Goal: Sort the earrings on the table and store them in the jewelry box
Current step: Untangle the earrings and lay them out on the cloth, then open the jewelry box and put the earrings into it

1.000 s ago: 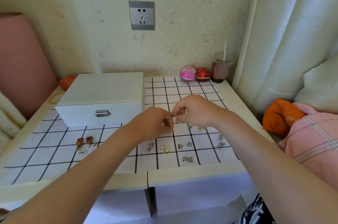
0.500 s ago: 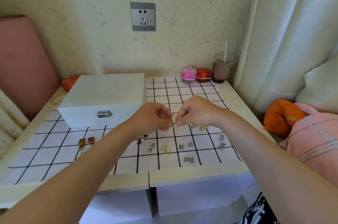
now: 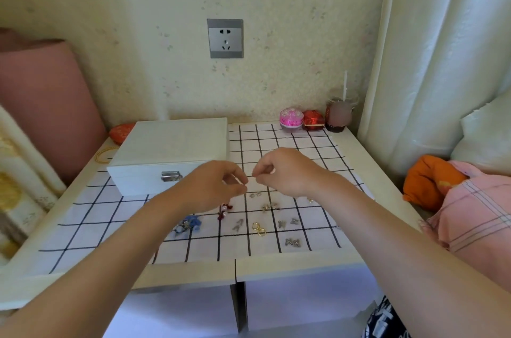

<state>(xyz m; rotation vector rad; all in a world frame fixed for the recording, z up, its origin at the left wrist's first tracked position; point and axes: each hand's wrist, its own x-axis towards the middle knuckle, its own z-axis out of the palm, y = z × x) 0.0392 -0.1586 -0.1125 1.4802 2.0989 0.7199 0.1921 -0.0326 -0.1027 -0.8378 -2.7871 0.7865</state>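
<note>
My left hand (image 3: 218, 185) and my right hand (image 3: 284, 172) are raised over the middle of the checked cloth (image 3: 91, 227), their fingertips almost meeting. Each pinches a tiny earring too small to make out. On the cloth below lie several earring pairs: blue ones (image 3: 189, 224), red ones (image 3: 224, 210), gold hoops (image 3: 258, 228), silver butterflies (image 3: 287, 223) and another silver pair (image 3: 292, 242). The white jewelry box (image 3: 171, 149) stands closed at the back left, its metal latch (image 3: 171, 175) facing me.
A pink round case (image 3: 291, 119), a red pouch (image 3: 313, 120) and a cup with a straw (image 3: 339, 114) stand at the table's back right. A gold bangle (image 3: 103, 154) lies left of the box. A curtain hangs on the right.
Both hands have lifted a little from the cloth and drawn slightly apart. Blue and red earrings that my left arm covered now show.
</note>
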